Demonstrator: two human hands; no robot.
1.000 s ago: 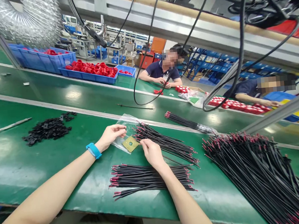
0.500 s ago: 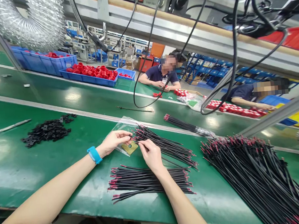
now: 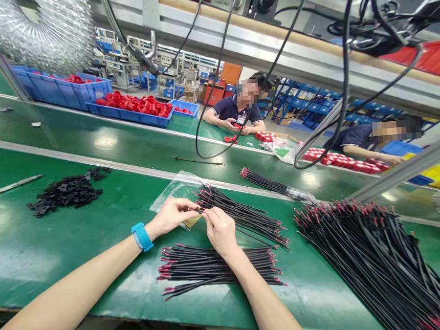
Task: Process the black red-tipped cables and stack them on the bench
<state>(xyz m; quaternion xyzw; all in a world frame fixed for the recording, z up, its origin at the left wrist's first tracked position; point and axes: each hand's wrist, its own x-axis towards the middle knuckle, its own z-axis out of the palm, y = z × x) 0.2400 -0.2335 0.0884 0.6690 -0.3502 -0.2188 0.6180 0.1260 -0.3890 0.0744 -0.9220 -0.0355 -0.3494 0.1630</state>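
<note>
My left hand [image 3: 174,214], below a blue wristband, is closed in a pinch; what lies between its fingertips is too small to name. Close beside it, my right hand [image 3: 220,229] pinches the end of a black cable with its fingertips nearly touching the left ones. Behind both hands rests a bundle of black cables with red ends [image 3: 243,209], partly over a clear plastic bag [image 3: 168,190]. A second row of black cables [image 3: 198,267] lies nearer, partly under my right forearm. A pile of small black parts [image 3: 66,193] sits to the left.
At the right lies a large heap of black cables [image 3: 369,249]. A smaller wrapped bundle [image 3: 265,181] is on the far strip. Blue bins of red parts [image 3: 131,116] stand behind. Two people work across the bench. Black wires hang from the metal frame [image 3: 310,49].
My left hand has moved slightly down and right, and its fingertips now meet those of my right hand. The person across the bench has shifted their hands.
</note>
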